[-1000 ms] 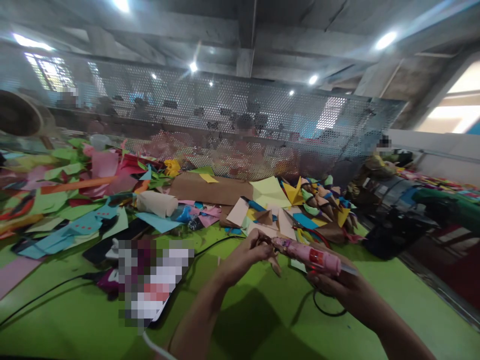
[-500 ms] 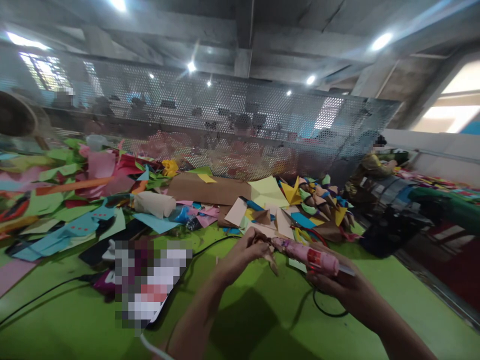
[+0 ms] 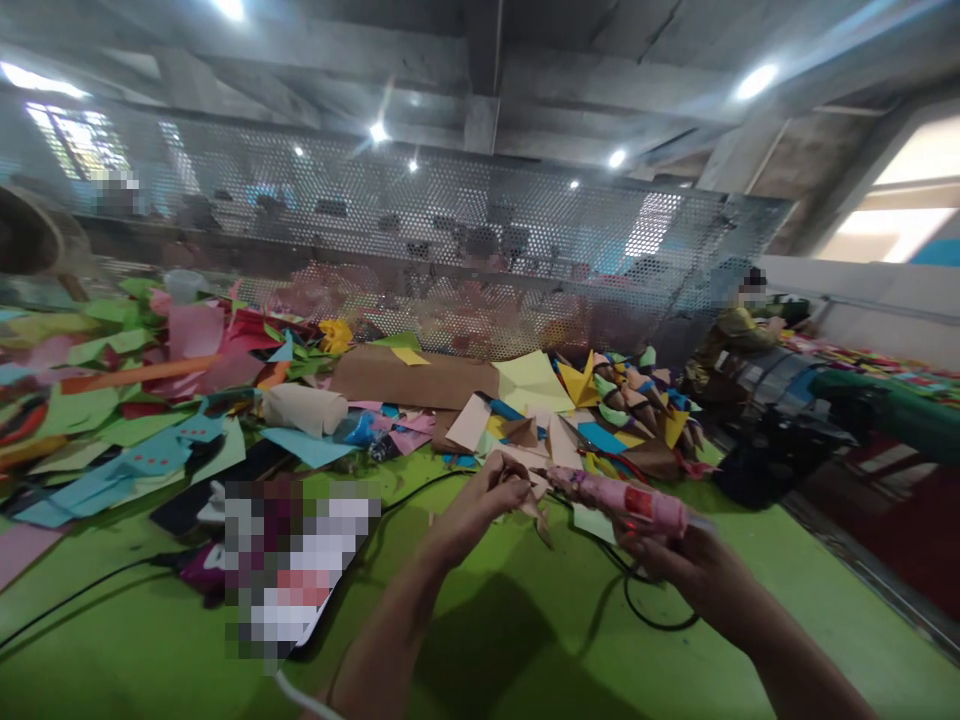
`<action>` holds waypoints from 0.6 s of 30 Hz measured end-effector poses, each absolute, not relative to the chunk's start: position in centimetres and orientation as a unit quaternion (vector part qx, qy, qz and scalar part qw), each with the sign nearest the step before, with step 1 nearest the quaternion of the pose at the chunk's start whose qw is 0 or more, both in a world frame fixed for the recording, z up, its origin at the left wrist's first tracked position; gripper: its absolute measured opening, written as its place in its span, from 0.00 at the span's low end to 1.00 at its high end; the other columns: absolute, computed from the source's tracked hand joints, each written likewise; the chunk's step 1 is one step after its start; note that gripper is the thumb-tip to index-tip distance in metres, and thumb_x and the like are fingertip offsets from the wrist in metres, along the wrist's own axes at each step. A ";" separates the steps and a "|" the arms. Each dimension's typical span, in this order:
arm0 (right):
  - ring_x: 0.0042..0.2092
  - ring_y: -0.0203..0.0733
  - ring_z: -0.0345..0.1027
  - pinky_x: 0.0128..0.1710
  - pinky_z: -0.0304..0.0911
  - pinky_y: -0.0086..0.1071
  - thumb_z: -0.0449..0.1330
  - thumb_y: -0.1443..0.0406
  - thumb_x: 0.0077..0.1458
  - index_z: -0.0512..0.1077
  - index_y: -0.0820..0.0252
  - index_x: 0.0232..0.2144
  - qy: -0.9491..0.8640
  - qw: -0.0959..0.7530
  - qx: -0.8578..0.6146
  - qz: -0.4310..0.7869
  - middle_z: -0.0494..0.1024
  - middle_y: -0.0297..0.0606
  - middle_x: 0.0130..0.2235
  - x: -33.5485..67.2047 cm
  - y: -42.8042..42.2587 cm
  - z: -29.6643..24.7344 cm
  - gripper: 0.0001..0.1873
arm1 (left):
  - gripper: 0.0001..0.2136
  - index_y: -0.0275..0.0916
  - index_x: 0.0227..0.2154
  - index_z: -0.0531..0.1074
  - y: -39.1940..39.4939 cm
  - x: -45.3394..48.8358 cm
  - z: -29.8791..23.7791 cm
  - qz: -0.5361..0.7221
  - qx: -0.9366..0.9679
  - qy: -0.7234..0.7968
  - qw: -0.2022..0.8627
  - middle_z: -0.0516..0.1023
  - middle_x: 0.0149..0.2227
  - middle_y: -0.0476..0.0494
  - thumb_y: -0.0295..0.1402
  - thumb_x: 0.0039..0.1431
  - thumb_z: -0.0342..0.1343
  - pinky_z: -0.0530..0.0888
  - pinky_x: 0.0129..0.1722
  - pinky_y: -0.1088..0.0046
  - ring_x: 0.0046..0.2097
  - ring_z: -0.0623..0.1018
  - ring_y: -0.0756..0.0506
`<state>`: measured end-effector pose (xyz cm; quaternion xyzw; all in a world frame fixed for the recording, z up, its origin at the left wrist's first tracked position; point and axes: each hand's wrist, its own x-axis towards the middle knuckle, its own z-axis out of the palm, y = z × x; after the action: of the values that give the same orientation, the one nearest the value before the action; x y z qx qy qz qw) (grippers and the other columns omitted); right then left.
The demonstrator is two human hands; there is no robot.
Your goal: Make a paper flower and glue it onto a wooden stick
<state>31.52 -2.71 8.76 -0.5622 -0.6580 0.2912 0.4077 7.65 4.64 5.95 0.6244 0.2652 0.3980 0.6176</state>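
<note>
My right hand (image 3: 686, 565) is wrapped around a pink hot glue gun (image 3: 626, 500), with a red light glowing on its underside. The gun's nozzle points left, close to the fingertips of my left hand (image 3: 480, 505). Those fingers pinch a small beige craft piece (image 3: 541, 522) that hangs down in a pointed end. Whether the nozzle touches the piece is hard to tell. A black cord (image 3: 664, 628) loops on the green table (image 3: 600, 660) below my right hand. A pale sheet (image 3: 594, 522) lies just behind the gun.
Coloured sheets and scraps (image 3: 180, 350) pile up along the table's back and left. Finished-looking cone-shaped pieces (image 3: 645, 395) lie at the back right. A phone-like device (image 3: 322, 570) lies left of my arms. Behind stands a perforated metal screen (image 3: 450, 240); another person (image 3: 731, 335) sits far right.
My right hand and the glue gun have shifted slightly right, and the hand sits a little farther back under the gun. My left hand still pinches the beige piece. The view has turned slightly.
</note>
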 end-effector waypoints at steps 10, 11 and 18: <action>0.20 0.33 0.54 0.17 0.49 0.27 0.57 0.39 0.53 0.70 0.59 0.31 -0.493 0.536 -0.628 0.275 0.64 0.30 0.18 39.1 -4.3 7.6 0.28 | 0.11 0.40 0.36 0.65 5.1 7.3 4.5 0.404 0.628 0.259 0.613 0.63 0.35 0.49 0.44 0.62 0.50 0.61 0.39 0.71 0.39 0.64 0.46; 0.20 0.34 0.54 0.17 0.49 0.27 0.56 0.39 0.53 0.70 0.59 0.32 -0.477 0.520 -0.662 0.252 0.64 0.29 0.18 40.2 -4.7 7.4 0.28 | 0.11 0.40 0.36 0.65 5.1 7.3 4.6 0.399 0.631 0.253 0.616 0.63 0.35 0.49 0.43 0.62 0.50 0.61 0.39 0.71 0.39 0.64 0.46; 0.21 0.40 0.66 0.21 0.60 0.34 0.58 0.38 0.48 0.73 0.59 0.27 -0.456 0.407 -0.774 0.163 0.78 0.42 0.26 46.2 -5.7 4.8 0.29 | 0.12 0.40 0.36 0.66 5.0 7.4 4.5 0.414 0.620 0.242 0.621 0.65 0.36 0.48 0.44 0.60 0.51 0.62 0.39 0.71 0.39 0.65 0.46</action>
<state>46.15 -5.74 4.82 -0.7741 -0.4565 0.1629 0.4073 7.36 4.99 4.54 0.6200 0.2421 0.4137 0.6211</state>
